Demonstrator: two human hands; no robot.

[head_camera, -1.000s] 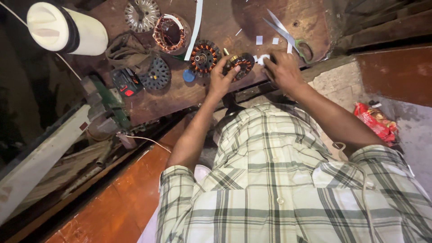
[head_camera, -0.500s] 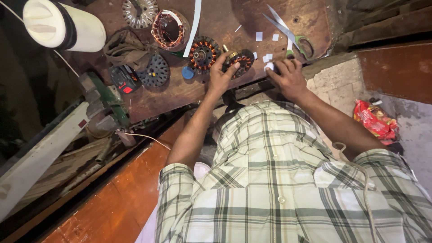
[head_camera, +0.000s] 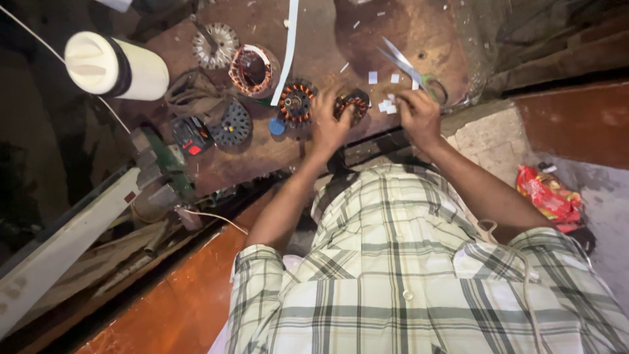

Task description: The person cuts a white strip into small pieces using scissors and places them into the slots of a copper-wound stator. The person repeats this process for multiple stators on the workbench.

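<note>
While both arms reach out over the brown worktop (head_camera: 327,151), the left hand (head_camera: 327,124) rests with fingers curled on a small copper-wound stator (head_camera: 354,103), grasping its near edge. Just right of it, the right hand (head_camera: 418,113) is pinched over small white paper slips (head_camera: 385,105); whether it grasps one cannot be told. Scissors (head_camera: 409,65) lie just beyond that hand. A second wound stator (head_camera: 296,101) sits left of the first, touching neither hand. A white cylindrical container (head_camera: 114,65) lies at far left.
</note>
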